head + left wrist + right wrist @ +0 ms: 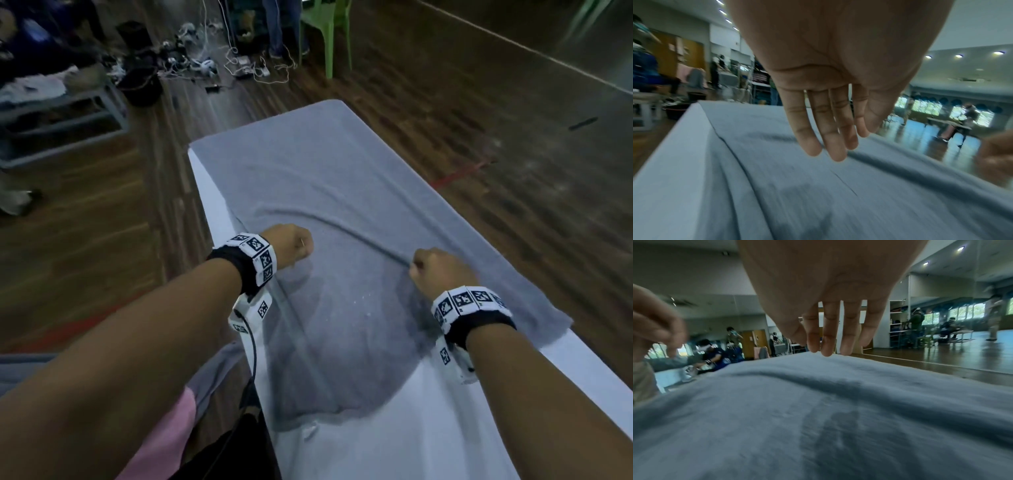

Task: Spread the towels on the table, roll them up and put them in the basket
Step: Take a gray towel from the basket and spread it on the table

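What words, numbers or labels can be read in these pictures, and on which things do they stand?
No word, number or brand can be read in any view.
White wristband with black square code markers on the left wrist: patterns only, tiny marks too small to read.
Same kind of wristband on the right wrist: likewise.
Grey terry towel: no print visible.
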